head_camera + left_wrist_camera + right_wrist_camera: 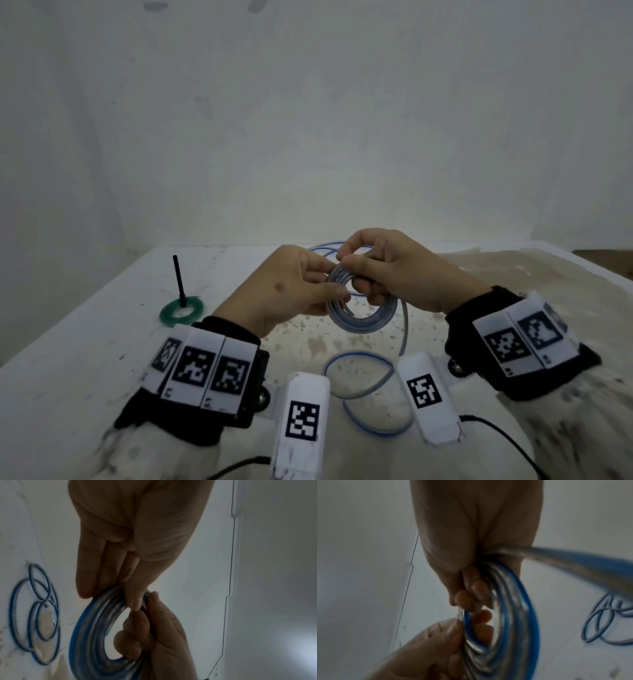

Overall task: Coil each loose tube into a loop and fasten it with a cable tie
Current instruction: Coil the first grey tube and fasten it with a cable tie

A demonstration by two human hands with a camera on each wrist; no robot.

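Note:
A clear tube with a blue stripe is wound into a small coil held in the air over the table's middle. My left hand pinches the coil's left side between thumb and fingers. My right hand grips its top right, with fingers curled through the loop. In the left wrist view, the left thumb presses the coil against the fingers, and the right hand sits just below. The right wrist view shows the coil blurred. The tube's loose tail drops from the coil into wide loops on the table.
A green ring with an upright black peg stands at the table's left. Another blue-striped tube lies behind the hands, near the wall. Loose loops on the table also show beside the coil. The white table top is stained.

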